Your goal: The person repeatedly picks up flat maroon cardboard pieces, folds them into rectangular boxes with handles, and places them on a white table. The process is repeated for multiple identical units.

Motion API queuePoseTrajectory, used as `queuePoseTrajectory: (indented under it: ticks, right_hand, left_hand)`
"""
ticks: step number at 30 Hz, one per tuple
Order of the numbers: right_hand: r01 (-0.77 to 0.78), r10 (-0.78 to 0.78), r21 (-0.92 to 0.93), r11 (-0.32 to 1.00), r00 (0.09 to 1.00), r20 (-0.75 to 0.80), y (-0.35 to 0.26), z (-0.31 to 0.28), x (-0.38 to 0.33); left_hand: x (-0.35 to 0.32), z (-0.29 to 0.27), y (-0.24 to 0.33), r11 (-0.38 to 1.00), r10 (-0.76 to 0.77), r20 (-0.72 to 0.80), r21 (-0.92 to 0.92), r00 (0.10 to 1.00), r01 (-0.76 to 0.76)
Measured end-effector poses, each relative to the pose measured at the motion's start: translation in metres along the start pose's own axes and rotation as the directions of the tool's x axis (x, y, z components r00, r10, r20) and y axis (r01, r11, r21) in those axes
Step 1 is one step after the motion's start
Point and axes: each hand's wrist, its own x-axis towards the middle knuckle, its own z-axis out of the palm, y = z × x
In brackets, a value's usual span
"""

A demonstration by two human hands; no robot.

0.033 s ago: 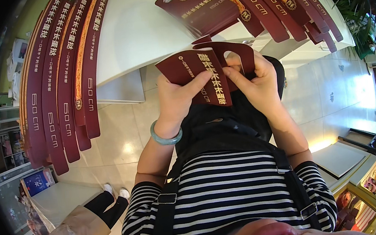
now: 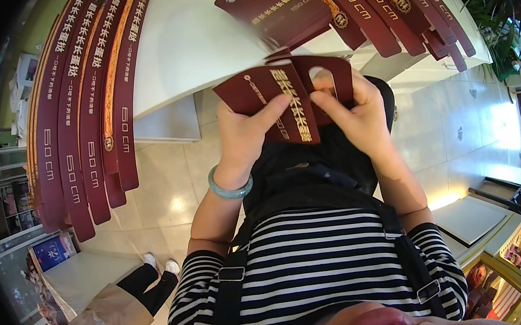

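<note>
In front of my chest, both hands hold one maroon cardboard carton [image 2: 271, 95] with gold lettering, partly folded. My left hand [image 2: 245, 126] grips its left panel, thumb lying across the printed face and fingers hidden behind. On the other side, my right hand [image 2: 357, 111] pinches the panel that has a rounded handle cut-out, with fingertips showing through the hole. Just beyond the held piece, a similar maroon carton [image 2: 280, 14] with a handle slot rests on the white table [image 2: 185, 50].
Long flat maroon cartons [image 2: 87, 117] lie stacked at the left table edge, ends overhanging. Another stack [image 2: 384, 7] overhangs at the far right, near a green plant [image 2: 498, 7]. A person in a tan apron [image 2: 108, 318] stands at lower left. A grey-topped counter [image 2: 476, 219] is at right.
The left panel has shifted slightly left and tilted, and the fold between it and the handle panel has widened a little. Both hands keep their grip.
</note>
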Motion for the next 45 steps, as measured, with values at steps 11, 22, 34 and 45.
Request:
queuePoseTrajectory:
  ticks: [11, 22, 34, 45]
  right_hand:
    - [-0.101, 0.2, 0.496, 0.862, 0.968, -0.15, 0.04, 0.002, -0.023]
    - [0.016, 0.038, 0.186, 0.983, 0.958, -0.283, 0.045, 0.013, -0.027]
    - [-0.173, 0.176, 0.15, 0.973, 0.984, -0.012, 0.003, -0.033, -0.024]
    - [0.02, 0.06, 0.166, 0.986, 0.886, -0.46, -0.006, -0.007, -0.024]
  left_hand:
    - [0.006, 0.012, -0.024, 0.941, -0.16, -0.147, -0.32, 0.976, 0.106]
    - [0.013, 0.012, -0.027, 0.905, -0.213, -0.105, -0.396, 0.971, 0.156]
    - [-0.006, 0.035, -0.014, 0.96, 0.106, 0.119, 0.245, 0.987, -0.133]
    - [-0.003, 0.006, -0.021, 0.79, 0.326, 0.441, 0.359, 0.836, -0.497]
